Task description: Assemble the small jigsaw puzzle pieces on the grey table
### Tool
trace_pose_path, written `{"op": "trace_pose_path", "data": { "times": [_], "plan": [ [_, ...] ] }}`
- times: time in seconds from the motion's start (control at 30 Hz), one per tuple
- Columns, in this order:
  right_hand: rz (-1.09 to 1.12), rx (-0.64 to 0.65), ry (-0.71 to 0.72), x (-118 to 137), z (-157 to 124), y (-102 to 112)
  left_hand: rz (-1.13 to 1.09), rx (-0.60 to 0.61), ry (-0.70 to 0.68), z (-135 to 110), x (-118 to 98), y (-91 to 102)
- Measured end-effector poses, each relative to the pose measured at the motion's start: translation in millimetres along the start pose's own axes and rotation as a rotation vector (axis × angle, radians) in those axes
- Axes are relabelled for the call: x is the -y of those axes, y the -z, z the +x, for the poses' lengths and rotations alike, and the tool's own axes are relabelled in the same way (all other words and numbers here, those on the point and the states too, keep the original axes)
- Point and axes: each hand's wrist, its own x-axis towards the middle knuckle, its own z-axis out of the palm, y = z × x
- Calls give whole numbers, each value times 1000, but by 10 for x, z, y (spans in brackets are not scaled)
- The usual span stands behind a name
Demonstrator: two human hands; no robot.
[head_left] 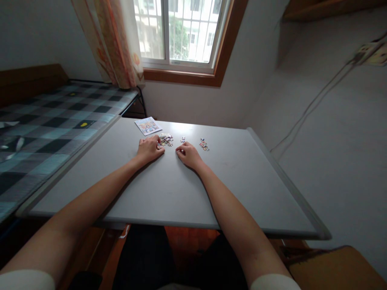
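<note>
A heap of small jigsaw puzzle pieces [166,139] lies on the grey table [169,189]. My left hand [149,148] rests at the heap's near left side, its fingers curled against the pieces; whether one is between them is hidden. To the right, my right hand [188,155] is on the tabletop with thumb and fingertips pinched together, and anything in the pinch is too small to make out. Just beyond it sit a few puzzle pieces [183,139]. Another small group of puzzle pieces [204,144] is farther right. Behind the heap lies a square picture card [148,126].
A bed with a checked cover [60,117] runs along the table's left side. Behind the table are a wall, a curtain [117,48] and a barred window [184,36]. A wooden chair or stool [338,268] stands at the lower right. A cable [311,104] hangs on the right wall.
</note>
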Motion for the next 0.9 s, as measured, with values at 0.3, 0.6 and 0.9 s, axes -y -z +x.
{"op": "trace_pose_path", "data": {
  "times": [0.3, 0.6, 0.9],
  "plan": [
    [-6, -6, 14, -32, 5, -22, -47, -1, -9, -7, -5, 22],
    [-2, -8, 10, -10, -2, -6, 37, -38, 41, -12, 2, 2],
    [6, 1, 8, 6, -4, 9, 15, 29, 57, -4, -13, 35]
  ]
}}
